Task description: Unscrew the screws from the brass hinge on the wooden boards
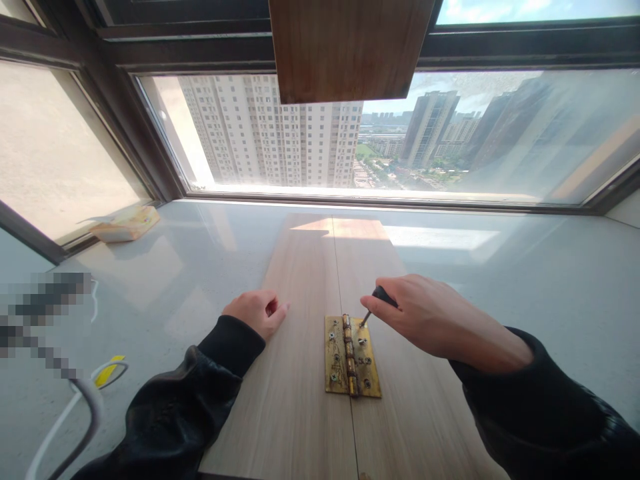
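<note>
A worn brass hinge lies opened flat across the seam between two pale wooden boards. Several screws sit in its two leaves. My right hand is closed round the black handle of a screwdriver; the tilted shaft reaches down to the upper part of the hinge's right leaf. Whether the tip sits in a screw head is too small to tell. Beside the hinge, on the left board, my left hand rests with fingers curled in a loose fist, nothing visible in it.
The boards lie on a glossy white sill below a dark-framed window. At far left are a sponge-like block, a grey cable and a yellow tag. A brown wooden panel hangs overhead at the back.
</note>
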Action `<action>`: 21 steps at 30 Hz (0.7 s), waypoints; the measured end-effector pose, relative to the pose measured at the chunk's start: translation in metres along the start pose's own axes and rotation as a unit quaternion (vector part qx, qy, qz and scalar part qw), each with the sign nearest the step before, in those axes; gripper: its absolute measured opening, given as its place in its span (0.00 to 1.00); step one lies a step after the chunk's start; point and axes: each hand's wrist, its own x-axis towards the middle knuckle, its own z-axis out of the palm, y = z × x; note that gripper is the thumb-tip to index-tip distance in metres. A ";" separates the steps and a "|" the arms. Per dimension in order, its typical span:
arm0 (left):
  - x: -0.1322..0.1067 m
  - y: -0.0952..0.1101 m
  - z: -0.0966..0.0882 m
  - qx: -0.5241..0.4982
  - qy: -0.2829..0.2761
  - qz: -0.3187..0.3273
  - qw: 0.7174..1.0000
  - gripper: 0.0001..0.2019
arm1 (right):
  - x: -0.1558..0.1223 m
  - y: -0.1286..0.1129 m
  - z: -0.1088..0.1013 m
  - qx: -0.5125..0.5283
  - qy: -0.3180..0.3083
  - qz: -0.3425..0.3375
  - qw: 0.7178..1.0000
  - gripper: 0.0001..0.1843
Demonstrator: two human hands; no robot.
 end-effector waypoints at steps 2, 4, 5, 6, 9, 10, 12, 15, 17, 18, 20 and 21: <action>0.000 0.000 0.001 -0.002 0.000 0.006 1.000 0.17 | 0.000 0.002 0.000 0.012 -0.003 -0.005 1.000 0.25; 0.001 -0.001 0.001 -0.004 -0.001 0.010 1.000 0.17 | 0.001 0.003 0.000 0.023 -0.004 -0.014 1.000 0.25; 0.000 -0.001 0.001 -0.005 -0.003 0.011 1.000 0.17 | 0.001 0.004 0.000 0.029 -0.003 -0.020 0.999 0.25; 0.000 -0.001 0.001 -0.005 -0.004 0.011 1.000 0.17 | 0.001 0.004 0.000 0.032 -0.002 -0.026 0.999 0.25; 0.000 -0.001 0.000 -0.004 -0.012 0.013 1.000 0.17 | 0.001 0.004 -0.001 0.034 0.000 -0.037 0.999 0.24; 0.000 -0.001 -0.001 -0.003 -0.014 0.015 1.000 0.17 | 0.001 0.004 -0.001 0.034 -0.001 -0.038 0.999 0.24; 0.000 -0.002 0.000 0.000 -0.015 0.018 1.000 0.17 | 0.001 0.004 -0.001 0.033 0.000 -0.039 0.999 0.23; 0.001 -0.002 0.000 0.002 -0.016 0.018 1.000 0.17 | 0.002 0.004 -0.001 0.033 0.005 -0.037 0.999 0.23; 0.001 -0.002 0.001 0.004 -0.015 0.017 1.000 0.17 | 0.002 0.004 0.000 0.032 0.007 -0.037 0.999 0.23; 0.001 -0.002 0.001 0.005 -0.015 0.017 1.000 0.17 | 0.002 0.004 0.001 0.032 0.008 -0.037 0.999 0.23; 0.001 -0.002 0.001 0.005 -0.016 0.018 1.000 0.17 | 0.003 0.004 0.002 0.031 0.010 -0.034 0.999 0.24; 0.001 -0.002 0.001 0.005 -0.017 0.019 1.000 0.17 | 0.002 0.004 0.002 0.030 0.011 -0.032 0.999 0.24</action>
